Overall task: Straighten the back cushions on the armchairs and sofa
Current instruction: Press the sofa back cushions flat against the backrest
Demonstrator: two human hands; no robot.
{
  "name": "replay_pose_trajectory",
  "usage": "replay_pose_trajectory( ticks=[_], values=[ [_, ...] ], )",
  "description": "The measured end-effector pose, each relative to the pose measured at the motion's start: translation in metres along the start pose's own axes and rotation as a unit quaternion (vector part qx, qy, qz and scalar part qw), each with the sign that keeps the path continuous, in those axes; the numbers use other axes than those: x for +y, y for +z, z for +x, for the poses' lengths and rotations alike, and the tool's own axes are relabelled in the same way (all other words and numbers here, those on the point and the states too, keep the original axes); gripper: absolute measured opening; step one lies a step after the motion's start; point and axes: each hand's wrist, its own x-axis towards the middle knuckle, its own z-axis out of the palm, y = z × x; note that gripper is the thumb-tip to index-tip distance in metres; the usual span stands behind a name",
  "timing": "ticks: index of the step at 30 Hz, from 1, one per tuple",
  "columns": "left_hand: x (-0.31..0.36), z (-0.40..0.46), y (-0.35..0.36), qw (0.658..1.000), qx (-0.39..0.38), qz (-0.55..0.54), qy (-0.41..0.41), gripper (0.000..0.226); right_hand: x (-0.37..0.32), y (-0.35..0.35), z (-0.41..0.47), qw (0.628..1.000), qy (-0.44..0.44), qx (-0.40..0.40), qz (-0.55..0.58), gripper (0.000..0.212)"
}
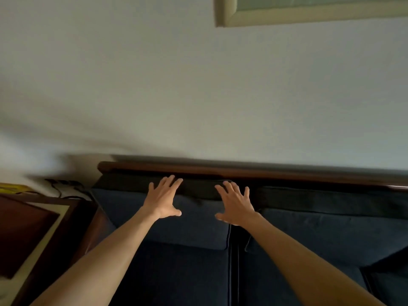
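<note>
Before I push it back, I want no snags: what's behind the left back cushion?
Behind the left back cushion a wooden rail runs along the sofa's top, the wall beyond. Lower down, the cushion itself hides everything.

- This is a living room in a home.
- A dark blue sofa (198, 261) stands against a plain wall (198, 96).
- A framed picture (309, 12) hangs above.

Wall (198, 96) close behind wooden rail (220, 170)
</note>
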Motion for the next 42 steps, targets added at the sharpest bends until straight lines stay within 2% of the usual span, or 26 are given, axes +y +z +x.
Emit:
replay_pose_trajectory(
  ticks=[4, 9, 14, 16, 19, 22, 30, 36, 42],
  values=[
    [-0.068, 0.001, 0.013, 0.999, -0.01, 0.011, -0.04, 0.104, -0.045, 0.009, 0.03, 0.998, 0.046, -0.006, -0.032, 0.107],
    [-0.103, 0.009, 0.022, 1.0, -0.018, 0.004, -0.025, 0.106, -0.058, 0.019, 0.046, 0.994, 0.082, -0.039, -0.067, 0.121],
    [-0.122, 0.018, 0.03, 0.998, -0.024, 0.049, -0.024, 0.129, -0.059, 0.031, 0.048, 0.987, 0.104, -0.031, -0.117, 0.133],
    [-0.124, 0.016, 0.032, 0.997, -0.004, 0.08, -0.02, 0.125, -0.061, 0.03, 0.045, 0.986, 0.101, -0.023, -0.13, 0.128],
    [-0.125, 0.004, 0.031, 0.991, 0.062, 0.116, 0.003, 0.104, -0.062, 0.029, 0.033, 0.986, 0.099, 0.015, -0.133, 0.114],
    [-0.124, -0.009, 0.036, 0.988, 0.083, 0.125, 0.025, 0.094, -0.061, 0.035, 0.019, 0.985, 0.101, 0.015, -0.14, 0.114],
    [-0.136, 0.007, 0.033, 0.994, 0.049, 0.088, 0.038, 0.114, -0.059, 0.034, 0.033, 0.985, 0.13, 0.016, -0.11, 0.114],
    [-0.132, 0.018, 0.036, 0.998, 0.01, 0.062, 0.015, 0.119, -0.061, 0.034, 0.043, 0.982, 0.152, -0.003, -0.109, 0.115],
    [-0.133, 0.016, 0.042, 0.998, 0.012, 0.054, 0.012, 0.118, -0.064, 0.031, 0.042, 0.981, 0.148, -0.022, -0.122, 0.112]
  ],
)
